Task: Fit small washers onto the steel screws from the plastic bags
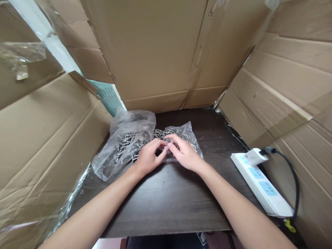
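My left hand (151, 155) and my right hand (184, 152) meet fingertip to fingertip above the near edge of the hardware. Both are closed in a pinch on a small shiny metal fastener (166, 147), mostly hidden by the fingers; its exact kind does not show. To the left lies a clear plastic bag (103, 166) with many metal bolts (127, 141) in it. More bolts and several washers (192, 141) lie on a second clear plastic bag (186, 128), behind and beside my right hand.
The dark wooden table (166, 197) is boxed in by cardboard walls (155, 52) at the back and both sides. A white power strip (261, 186) lies at the right, with a plugged-in white adapter (255, 157) and a black cable (295, 176).
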`<state>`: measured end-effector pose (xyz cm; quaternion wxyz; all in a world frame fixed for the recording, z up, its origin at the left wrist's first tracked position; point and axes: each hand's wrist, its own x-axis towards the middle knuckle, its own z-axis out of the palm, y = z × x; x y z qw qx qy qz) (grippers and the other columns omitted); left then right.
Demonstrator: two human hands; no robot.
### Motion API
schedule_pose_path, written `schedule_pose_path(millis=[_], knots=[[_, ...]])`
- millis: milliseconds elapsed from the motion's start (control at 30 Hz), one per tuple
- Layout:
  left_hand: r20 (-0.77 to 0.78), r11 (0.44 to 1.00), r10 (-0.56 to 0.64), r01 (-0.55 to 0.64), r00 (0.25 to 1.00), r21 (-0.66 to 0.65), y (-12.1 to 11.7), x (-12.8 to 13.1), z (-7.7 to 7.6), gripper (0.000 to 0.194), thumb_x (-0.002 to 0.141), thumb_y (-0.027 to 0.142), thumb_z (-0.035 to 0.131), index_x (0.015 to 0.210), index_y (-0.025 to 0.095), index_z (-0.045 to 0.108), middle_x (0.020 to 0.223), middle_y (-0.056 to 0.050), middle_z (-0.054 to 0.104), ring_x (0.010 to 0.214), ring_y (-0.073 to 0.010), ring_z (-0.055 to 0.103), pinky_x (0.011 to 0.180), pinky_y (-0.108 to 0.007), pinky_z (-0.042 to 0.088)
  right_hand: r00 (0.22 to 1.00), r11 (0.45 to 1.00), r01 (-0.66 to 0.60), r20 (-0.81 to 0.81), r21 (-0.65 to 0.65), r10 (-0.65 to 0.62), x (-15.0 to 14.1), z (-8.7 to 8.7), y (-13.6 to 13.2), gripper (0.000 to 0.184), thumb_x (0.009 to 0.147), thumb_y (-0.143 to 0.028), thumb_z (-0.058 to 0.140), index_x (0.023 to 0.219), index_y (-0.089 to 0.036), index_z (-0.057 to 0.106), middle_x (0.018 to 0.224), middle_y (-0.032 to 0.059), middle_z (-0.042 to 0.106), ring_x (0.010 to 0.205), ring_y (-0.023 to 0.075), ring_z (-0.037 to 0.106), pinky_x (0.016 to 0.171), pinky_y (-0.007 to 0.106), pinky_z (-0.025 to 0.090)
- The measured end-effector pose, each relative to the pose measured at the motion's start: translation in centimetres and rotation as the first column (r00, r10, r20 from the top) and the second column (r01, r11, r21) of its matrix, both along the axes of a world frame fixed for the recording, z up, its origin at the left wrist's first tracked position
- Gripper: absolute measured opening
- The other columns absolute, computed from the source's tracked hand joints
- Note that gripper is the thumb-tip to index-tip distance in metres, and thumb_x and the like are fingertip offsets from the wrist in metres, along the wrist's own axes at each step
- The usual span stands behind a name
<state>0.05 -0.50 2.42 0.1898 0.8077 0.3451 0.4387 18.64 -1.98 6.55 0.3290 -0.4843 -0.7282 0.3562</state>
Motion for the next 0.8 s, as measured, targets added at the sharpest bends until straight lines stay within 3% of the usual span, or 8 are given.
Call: schedule_pose_path(millis=[167,400,800], knots=[[0.006,1.0,0.006,-0.006,1.0,0.02,-0.12,0.01,0.0,0.007,0.099,0.022,0.059,0.102,0.018,0.065,0.09,-0.004,0.07,0.082,-0.0169,0.066,0.078,-0.029,0.054,0.999,1.0,0.025,0.026,0.006,-0.025,0.05,-0.1,-0.07,0.03,0.105,-0.032,0.039,0.123,-0.022,0.062,0.081,0.0008,0.065,0.077,0.0183,0.064,0.077,0.033,0.048],[0.014,0.999,0.021,-0.021,1.0,0.042,-0.04,-0.01,0.0,0.007,0.097,0.021,0.06,0.099,0.018,0.065,0.087,-0.004,0.07,0.08,-0.0177,0.067,0.076,-0.03,0.054,0.998,1.0,-0.024,-0.055,-0.011,0.023,-0.06,-0.22,-0.11,0.027,0.1,-0.028,0.049,0.126,-0.022,0.057,0.104,0.0049,0.068,0.083,0.0173,0.065,0.078,0.033,0.051],[-0.009,0.999,0.019,-0.018,1.0,0.047,0.07,-0.15,-0.19,0.012,0.097,0.02,0.063,0.106,0.017,0.071,0.091,-0.005,0.074,0.081,-0.0177,0.07,0.077,-0.03,0.055,1.0,1.0,0.006,0.006,-0.01,-0.006,-0.12,-0.72,0.05,0.03,0.103,-0.029,0.043,0.129,-0.021,0.056,0.089,0.0033,0.069,0.076,0.0185,0.064,0.08,0.035,0.05]])
